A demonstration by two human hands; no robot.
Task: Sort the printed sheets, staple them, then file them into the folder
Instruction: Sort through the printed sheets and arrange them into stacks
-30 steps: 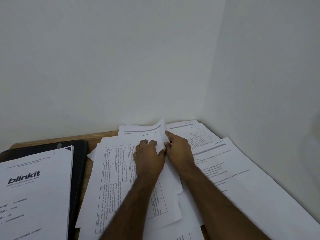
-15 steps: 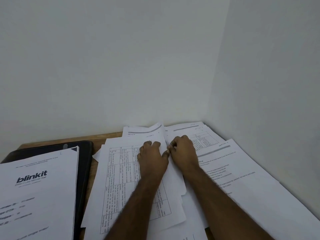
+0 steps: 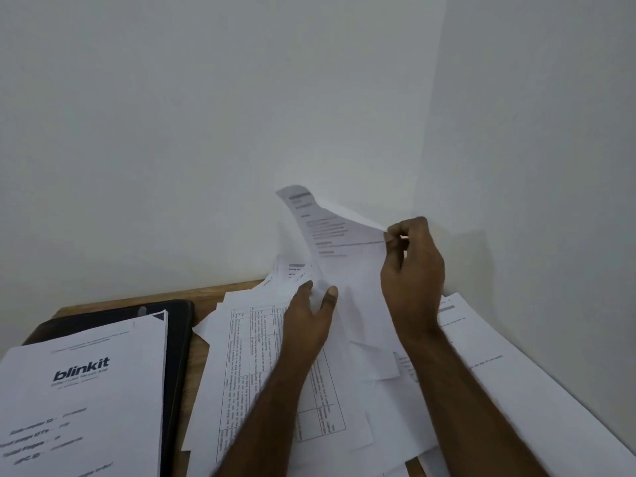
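A loose pile of printed sheets covers the wooden table's middle and right. My right hand pinches the edge of one printed sheet and holds it curled up above the pile, near the wall corner. My left hand lies on the pile with thumb and fingers spread, touching the lower part of the lifted sheet. At the left lies a black folder with a stack of sheets headed "blinkit" on top of it. No stapler is in view.
White walls meet in a corner just behind the pile and close along the right side. A strip of bare wooden table shows between the folder and the loose sheets.
Both hands were pressed together on the pile; now my right hand has lifted one sheet up and to the right, and my left hand has stayed low on the pile.
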